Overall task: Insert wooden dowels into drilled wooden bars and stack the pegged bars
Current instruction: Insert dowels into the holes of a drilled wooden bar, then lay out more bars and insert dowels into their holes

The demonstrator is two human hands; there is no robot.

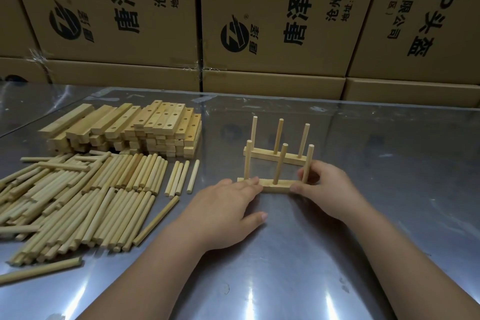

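A wooden bar [275,185] lies on the metal table [285,267] with three dowels standing upright in it. My left hand [228,210] rests flat on the table, its fingertips pressing on the bar's left end. My right hand [326,189] grips the bar's right end and the rightmost dowel [309,161]. Behind it stands a second pegged bar [275,157], also with three upright dowels. A big heap of loose dowels [78,197] lies at the left. A pile of drilled bars [135,130] sits behind the heap.
Stacked cardboard boxes [272,21] with printed lettering wall off the table's far edge. A few stray dowels [181,176] lie between the heap and my left hand. One long dowel [41,270] lies near the front left edge.
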